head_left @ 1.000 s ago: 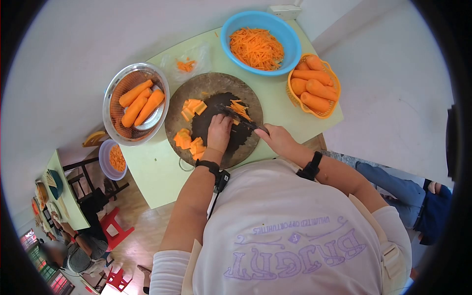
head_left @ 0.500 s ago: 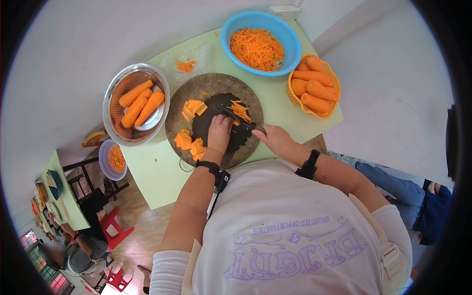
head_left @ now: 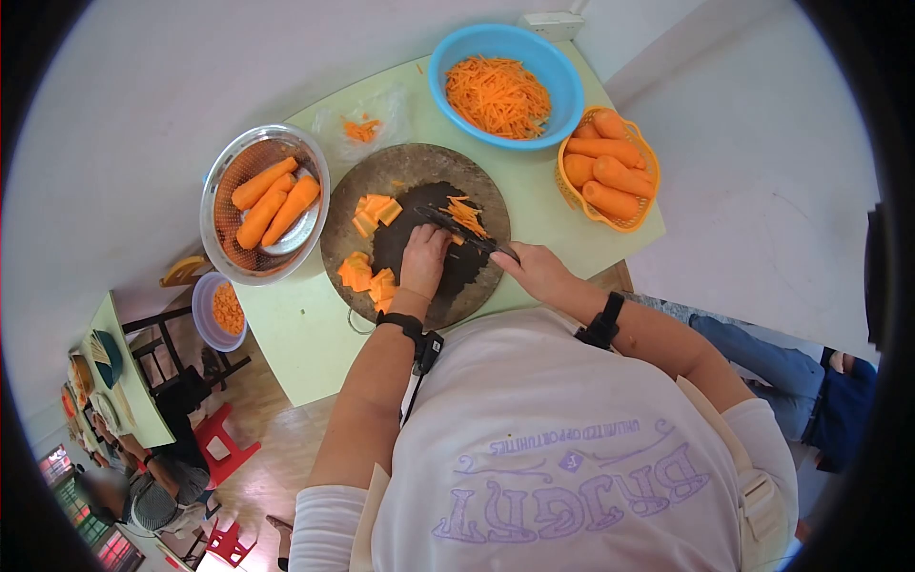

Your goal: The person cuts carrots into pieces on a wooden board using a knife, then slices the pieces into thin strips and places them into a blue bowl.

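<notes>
Knife point(head_left: 464, 233) over the round chopping board point(head_left: 376, 179), long axis diagonal: tip far-left, handle near-right.
Right hand point(head_left: 543, 275): grip closed round the handle, no gap. Left hand point(head_left: 425, 262): fingers curled, bunched just beside the blade's near-left side; can't tell what that grip has, fingertips hide it. Carrot strips point(head_left: 465, 214) lie along the blade's far side. Board sits on worktop point(head_left: 295, 353).

The table point(head_left: 295, 348) lies bare at its near-left corner and between chopping board point(head_left: 357, 181) and yellow basket point(head_left: 624, 226). The blue basin point(head_left: 505, 143) crowds the far-right corner, the steel colander point(head_left: 212, 238) overhangs the left edge, and the knife point(head_left: 464, 233) parts the left hand point(head_left: 424, 262) from carrot shreds point(head_left: 464, 212).
</notes>
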Demonstrator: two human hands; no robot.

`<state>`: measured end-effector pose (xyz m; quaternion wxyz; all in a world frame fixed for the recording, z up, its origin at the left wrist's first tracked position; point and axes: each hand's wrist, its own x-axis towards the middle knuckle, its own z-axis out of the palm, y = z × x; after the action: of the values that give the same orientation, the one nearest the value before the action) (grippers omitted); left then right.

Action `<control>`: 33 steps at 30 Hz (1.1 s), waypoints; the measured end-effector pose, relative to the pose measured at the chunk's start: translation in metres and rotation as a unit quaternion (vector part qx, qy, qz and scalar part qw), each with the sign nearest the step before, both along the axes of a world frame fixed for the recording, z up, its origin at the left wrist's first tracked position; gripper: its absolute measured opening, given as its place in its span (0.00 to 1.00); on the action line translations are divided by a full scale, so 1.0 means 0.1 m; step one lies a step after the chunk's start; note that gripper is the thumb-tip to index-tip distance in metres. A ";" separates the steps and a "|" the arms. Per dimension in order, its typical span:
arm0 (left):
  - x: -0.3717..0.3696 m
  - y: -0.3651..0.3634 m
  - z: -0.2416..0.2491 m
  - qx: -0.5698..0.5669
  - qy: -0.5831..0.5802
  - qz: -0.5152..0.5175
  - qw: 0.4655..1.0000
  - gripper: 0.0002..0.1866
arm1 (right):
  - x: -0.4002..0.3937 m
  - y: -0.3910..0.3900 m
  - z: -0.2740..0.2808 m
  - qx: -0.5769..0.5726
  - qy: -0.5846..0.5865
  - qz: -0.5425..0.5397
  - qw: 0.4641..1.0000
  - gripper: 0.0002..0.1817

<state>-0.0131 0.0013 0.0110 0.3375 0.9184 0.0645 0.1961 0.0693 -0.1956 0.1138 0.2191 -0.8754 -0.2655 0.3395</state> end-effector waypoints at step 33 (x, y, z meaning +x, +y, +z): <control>0.00 -0.05 -0.03 0.018 -0.008 0.027 0.999 0.04 | 0.04 -0.04 -0.23 0.014 0.042 -0.072 0.996 0.31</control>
<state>-0.0129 -0.0035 0.0080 0.3161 0.9206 0.0831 0.2138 0.0731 -0.1992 0.0912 0.2666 -0.8739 -0.1969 0.3557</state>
